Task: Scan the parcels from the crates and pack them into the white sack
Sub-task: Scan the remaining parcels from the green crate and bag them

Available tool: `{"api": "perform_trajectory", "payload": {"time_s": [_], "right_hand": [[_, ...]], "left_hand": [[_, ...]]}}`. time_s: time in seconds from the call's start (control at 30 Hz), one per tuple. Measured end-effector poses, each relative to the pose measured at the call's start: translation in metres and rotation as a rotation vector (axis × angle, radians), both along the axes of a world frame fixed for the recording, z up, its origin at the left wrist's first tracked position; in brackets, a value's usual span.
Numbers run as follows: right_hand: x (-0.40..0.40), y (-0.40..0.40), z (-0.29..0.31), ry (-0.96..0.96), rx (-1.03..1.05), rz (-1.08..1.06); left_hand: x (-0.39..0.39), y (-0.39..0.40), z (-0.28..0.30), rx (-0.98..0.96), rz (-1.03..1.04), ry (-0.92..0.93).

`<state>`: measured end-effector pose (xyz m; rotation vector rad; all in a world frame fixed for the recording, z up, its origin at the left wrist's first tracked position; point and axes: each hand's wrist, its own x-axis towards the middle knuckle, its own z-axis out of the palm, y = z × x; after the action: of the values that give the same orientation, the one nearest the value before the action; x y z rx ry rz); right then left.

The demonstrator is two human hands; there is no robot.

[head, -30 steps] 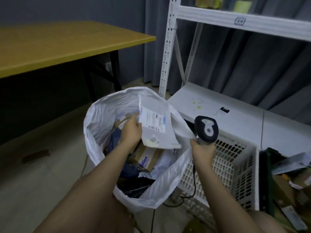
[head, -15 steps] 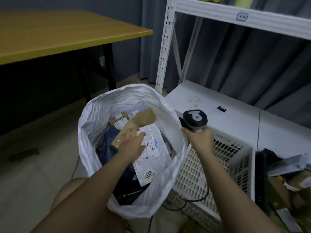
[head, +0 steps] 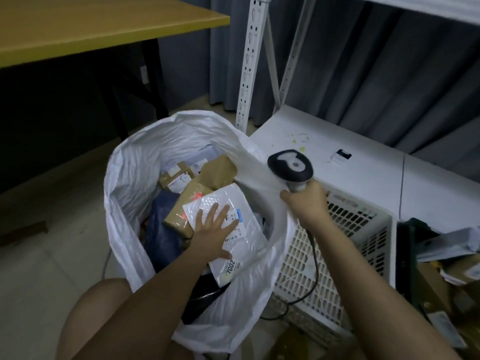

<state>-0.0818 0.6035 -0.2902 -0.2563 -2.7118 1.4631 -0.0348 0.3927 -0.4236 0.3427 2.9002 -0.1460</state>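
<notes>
Your left hand point(head: 217, 231) now lies flat with fingers spread on the white padded mailer point(head: 228, 229), pressing it onto the pile inside the white sack point(head: 130, 178). A second ago you held that mailer upright at the sack's mouth; half a second ago it was already going down. So this parcel is in, on top of the brown taped parcels point(head: 189, 193) and a dark blue bag point(head: 161, 229), and your left grip is wide and holds nothing.

Your right hand point(head: 306, 203) keeps its grip closed around the scanner point(head: 291, 167) handle and pinches the sack's rim against it, holding the mouth open beside the white crate point(head: 350, 242).

I judge the next parcel comes from the dark crate point(head: 407, 245) at the right edge.

A sticker near the mailer's lower edge reads "7002"; its shipping label shows barcodes, the small print too blurred to read.
</notes>
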Motion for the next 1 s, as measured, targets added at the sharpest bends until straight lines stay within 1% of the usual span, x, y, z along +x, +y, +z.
{"api": "perform_trajectory", "payload": {"time_s": [0.07,0.17,0.23,0.3,0.37,0.4,0.47,0.5,0.53,0.63,0.7,0.83,0.93,1.0], "right_hand": [[0.001,0.009,0.012,0.108,-0.08,-0.048],[0.009,0.016,0.016,0.211,-0.109,-0.092],[0.016,0.019,0.006,0.206,-0.089,-0.076],[0.02,0.021,-0.005,0.153,-0.076,-0.062],[0.022,0.024,-0.015,0.105,-0.116,-0.078],[0.023,0.024,-0.017,0.08,-0.138,-0.093],[0.026,0.025,-0.019,0.057,-0.201,-0.114],[0.029,0.024,-0.019,0.056,-0.229,-0.113],[0.032,0.023,-0.017,0.058,-0.25,-0.106],[0.045,0.022,-0.008,0.077,-0.344,-0.115],[0.056,0.026,-0.001,0.101,-0.415,-0.153],[0.08,0.052,0.021,0.19,-0.59,-0.258],[0.099,0.092,0.039,0.281,-0.613,-0.341],[0.116,0.126,0.047,0.321,-0.592,-0.382]], "left_hand": [[-0.003,0.003,-0.008,0.009,0.042,0.058],[-0.01,0.006,-0.017,0.02,0.063,0.111],[-0.014,0.007,-0.019,0.027,0.053,0.116],[-0.017,0.008,-0.018,0.02,0.054,0.112],[-0.021,0.007,-0.014,0.026,0.048,0.057],[-0.023,0.005,-0.01,0.061,0.053,0.002],[-0.027,0.0,0.003,0.206,0.101,-0.112],[-0.027,-0.003,0.011,0.285,0.137,-0.124],[-0.025,-0.004,0.019,0.357,0.173,-0.09],[-0.012,0.002,0.046,0.575,0.252,0.12],[-0.002,0.014,0.069,0.726,0.272,0.228],[0.018,0.056,0.12,0.933,0.15,0.399],[0.027,0.105,0.153,1.011,0.014,0.43],[0.031,0.145,0.168,1.022,-0.078,0.401]]}}
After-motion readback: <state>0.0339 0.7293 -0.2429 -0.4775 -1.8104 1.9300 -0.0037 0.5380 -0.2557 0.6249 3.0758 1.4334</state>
